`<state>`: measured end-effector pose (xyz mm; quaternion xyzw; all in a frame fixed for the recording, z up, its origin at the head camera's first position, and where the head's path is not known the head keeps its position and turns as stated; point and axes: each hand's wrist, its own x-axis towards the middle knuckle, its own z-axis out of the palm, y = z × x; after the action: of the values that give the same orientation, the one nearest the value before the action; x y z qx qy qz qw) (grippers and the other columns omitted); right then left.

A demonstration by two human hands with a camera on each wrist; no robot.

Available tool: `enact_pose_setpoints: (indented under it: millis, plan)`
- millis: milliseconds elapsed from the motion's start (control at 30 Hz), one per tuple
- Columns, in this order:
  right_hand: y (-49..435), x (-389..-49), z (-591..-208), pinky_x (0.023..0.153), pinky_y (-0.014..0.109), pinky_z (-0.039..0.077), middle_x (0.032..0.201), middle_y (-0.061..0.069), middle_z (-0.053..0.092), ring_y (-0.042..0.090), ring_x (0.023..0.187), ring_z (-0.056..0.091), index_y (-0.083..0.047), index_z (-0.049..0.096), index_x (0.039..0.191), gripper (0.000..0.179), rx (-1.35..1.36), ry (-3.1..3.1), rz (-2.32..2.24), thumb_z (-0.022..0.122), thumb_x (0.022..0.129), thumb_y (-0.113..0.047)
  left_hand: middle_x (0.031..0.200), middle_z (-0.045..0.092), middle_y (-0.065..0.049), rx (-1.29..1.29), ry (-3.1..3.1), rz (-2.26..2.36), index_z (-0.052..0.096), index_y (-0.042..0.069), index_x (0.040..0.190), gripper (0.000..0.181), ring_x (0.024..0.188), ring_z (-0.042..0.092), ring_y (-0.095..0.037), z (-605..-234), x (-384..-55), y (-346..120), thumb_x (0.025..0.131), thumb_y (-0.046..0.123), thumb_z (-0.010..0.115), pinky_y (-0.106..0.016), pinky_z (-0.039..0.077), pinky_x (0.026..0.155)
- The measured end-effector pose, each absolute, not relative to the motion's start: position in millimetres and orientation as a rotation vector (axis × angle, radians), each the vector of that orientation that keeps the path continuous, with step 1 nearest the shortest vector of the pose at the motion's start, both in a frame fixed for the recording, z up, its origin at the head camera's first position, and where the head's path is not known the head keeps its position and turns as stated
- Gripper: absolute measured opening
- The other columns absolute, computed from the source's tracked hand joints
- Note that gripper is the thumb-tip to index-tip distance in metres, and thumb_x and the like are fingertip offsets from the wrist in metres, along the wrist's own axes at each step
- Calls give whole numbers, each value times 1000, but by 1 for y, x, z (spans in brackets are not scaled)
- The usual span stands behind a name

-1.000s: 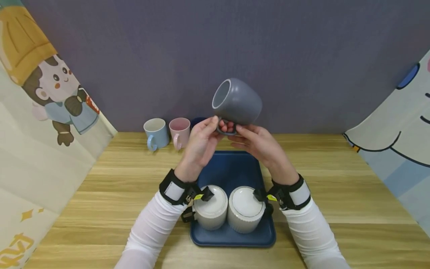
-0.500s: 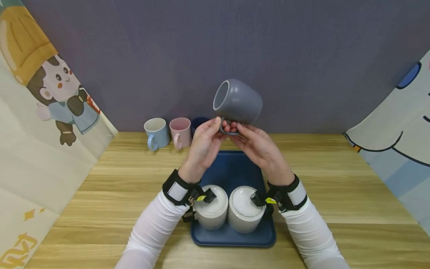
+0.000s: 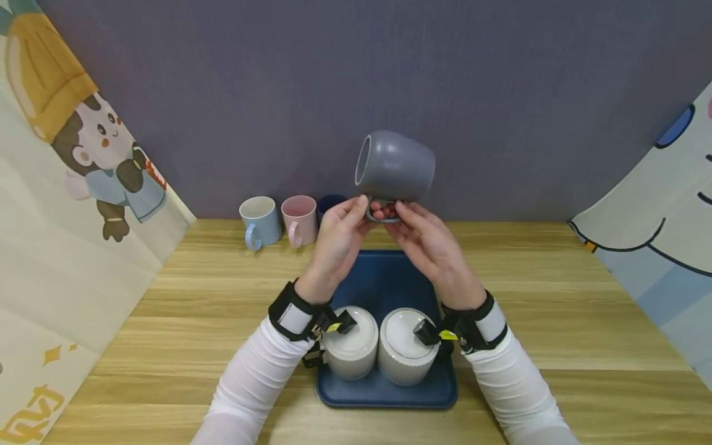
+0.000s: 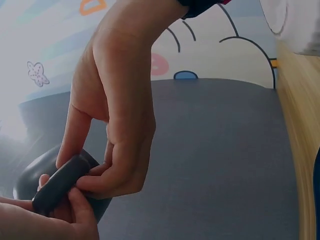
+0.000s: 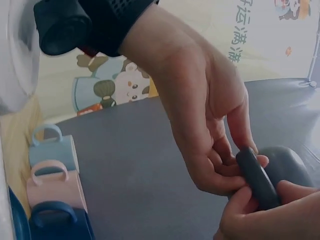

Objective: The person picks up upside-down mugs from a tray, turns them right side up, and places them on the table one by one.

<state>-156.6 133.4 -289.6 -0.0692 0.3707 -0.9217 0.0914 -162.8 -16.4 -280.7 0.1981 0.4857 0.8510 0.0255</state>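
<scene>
A grey mug (image 3: 397, 164) is held in the air on its side, mouth facing left and handle underneath. My left hand (image 3: 334, 238) pinches the left end of its handle (image 3: 384, 217). At the handle's right end, my right hand (image 3: 436, 253) grips with thumb and fingers. In the left wrist view the right hand (image 4: 122, 105) comes down from the top onto the dark handle (image 4: 60, 185), with the left hand (image 4: 47, 222) at lower left. The right wrist view shows the left hand (image 5: 192, 105) large and the right hand (image 5: 272, 215) low at the right.
Under the arms, a blue tray (image 3: 386, 395) holds two white ribbed containers, left (image 3: 350, 352) and right (image 3: 408, 355). Along the back wall stand a light blue mug (image 3: 260, 219), a pink mug (image 3: 300, 216) and a partly hidden navy mug (image 3: 329, 203). Printed curtains flank the wooden table (image 3: 556, 309).
The grey mug has turned slightly, so less of its inside shows, and it has shifted a little right. Both hands keep hold of its handle.
</scene>
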Motion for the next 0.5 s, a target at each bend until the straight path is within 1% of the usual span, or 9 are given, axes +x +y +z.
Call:
enact_pose_setpoints:
  millis: [167, 300, 367, 433, 500]
  plan:
    - [134, -156, -290, 91, 24, 47, 100, 3, 64, 13, 93, 62, -5, 59, 106, 14, -244, 1045, -2785, 53, 95, -11, 79, 65, 0, 575, 1481, 2587, 64, 5, 88, 28, 79, 64, -9, -280, -165, -17, 102, 9, 40, -26, 50, 86]
    - [131, -158, -292, 94, 25, 46, 101, 3, 65, 13, 96, 62, -5, 63, 105, 15, -268, 1009, -2826, 54, 95, -13, 82, 69, 0, 526, 1450, 2573, 59, -8, 102, 27, 82, 66, -9, -280, -165, -17, 102, 10, 39, -25, 50, 85]
    - [130, -159, -293, 94, 25, 46, 99, 3, 65, 13, 94, 62, -5, 64, 101, 14, -271, 996, -2842, 55, 95, -13, 82, 70, 0, 515, 1444, 2576, 55, -13, 108, 29, 83, 67, -9, -281, -166, -17, 102, 10, 38, -25, 50, 85]
    - [129, -159, -295, 93, 26, 46, 95, 2, 66, 12, 92, 63, -5, 66, 98, 13, -265, 978, -2859, 56, 94, -13, 81, 70, 0, 498, 1444, 2584, 57, -11, 106, 28, 82, 66, -9, -281, -166, -17, 102, 10, 39, -25, 50, 84]
    - [129, -160, -297, 92, 26, 46, 93, 2, 66, 12, 91, 63, -6, 66, 96, 12, -266, 952, -2873, 58, 93, -14, 79, 70, 1, 479, 1443, 2592, 63, -4, 97, 28, 80, 66, -9, -282, -166, -16, 102, 10, 39, -25, 50, 83]
